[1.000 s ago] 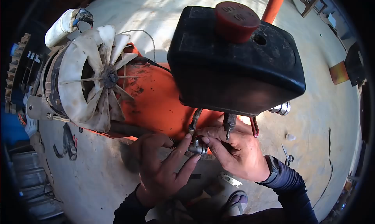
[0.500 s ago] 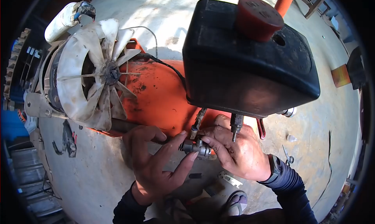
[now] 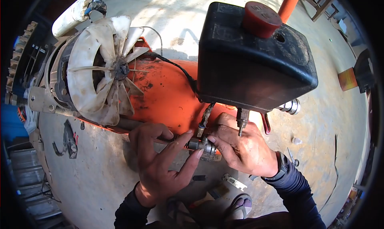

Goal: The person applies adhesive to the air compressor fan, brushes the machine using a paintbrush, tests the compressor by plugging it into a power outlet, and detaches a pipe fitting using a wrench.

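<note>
A metal check valve is mounted on the side of an orange air compressor tank. My right hand is closed at the valve's small upper port, thumb and index finger pinched there; anything tiny between the fingertips is hidden. My left hand has its fingers apart, with the thumb and index tips on either side of the valve's left end. Just above the valve hangs a thin braided tube with a brass-coloured end, apart from the port. A black pressure switch box with a red knob stands over my right hand.
A white plastic fan is on the motor at the left. A threaded metal fitting points down from the box. On the floor lie a flat wrench, scissors and a dark strip of material.
The view has shifted slightly, so the fan appears further right and the box a little smaller. Both hands keep nearly the same pose at the valve.
</note>
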Available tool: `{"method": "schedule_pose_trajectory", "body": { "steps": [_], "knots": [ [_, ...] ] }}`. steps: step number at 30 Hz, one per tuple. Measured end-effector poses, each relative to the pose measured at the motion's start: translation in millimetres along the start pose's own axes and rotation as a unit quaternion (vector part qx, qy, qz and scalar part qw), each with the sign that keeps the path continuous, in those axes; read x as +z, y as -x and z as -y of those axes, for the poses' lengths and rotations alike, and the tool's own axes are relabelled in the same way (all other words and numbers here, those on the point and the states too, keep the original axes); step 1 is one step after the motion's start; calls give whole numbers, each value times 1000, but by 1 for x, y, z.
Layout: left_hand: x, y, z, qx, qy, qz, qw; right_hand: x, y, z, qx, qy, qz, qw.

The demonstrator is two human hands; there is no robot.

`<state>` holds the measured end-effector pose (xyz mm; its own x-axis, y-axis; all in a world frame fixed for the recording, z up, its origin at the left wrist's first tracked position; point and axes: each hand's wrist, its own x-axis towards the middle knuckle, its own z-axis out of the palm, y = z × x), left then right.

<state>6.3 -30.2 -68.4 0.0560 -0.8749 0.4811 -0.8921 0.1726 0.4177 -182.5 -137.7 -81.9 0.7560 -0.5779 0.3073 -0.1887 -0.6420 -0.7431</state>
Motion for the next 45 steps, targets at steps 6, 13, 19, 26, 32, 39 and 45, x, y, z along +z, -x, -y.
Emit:
{"method": "schedule_pose_trajectory", "body": {
  "steps": [6,13,19,26,32,39,45],
  "knots": [
    [-10,-1,-11,1,-16,11,1000,7,4,-6,-51,-7,-42,998],
    [-48,29,-22,-42,-63,-10,997,13,46,8,115,-188,-157,963],
    [-72,44,-33,-53,-70,-26,996,17,81,25,56,-122,-105,985],
    [-70,58,-29,-29,-66,-16,997,12,109,35,22,-81,39,996],
    [-63,55,-23,-36,-2,21,999,28,146,17,-2,95,179,979],
    [-14,4,-3,-77,141,1,987,27,164,35,46,130,242,960],
    [4,-24,-6,-124,188,78,971,16,172,42,40,100,163,981]
  ]
}}
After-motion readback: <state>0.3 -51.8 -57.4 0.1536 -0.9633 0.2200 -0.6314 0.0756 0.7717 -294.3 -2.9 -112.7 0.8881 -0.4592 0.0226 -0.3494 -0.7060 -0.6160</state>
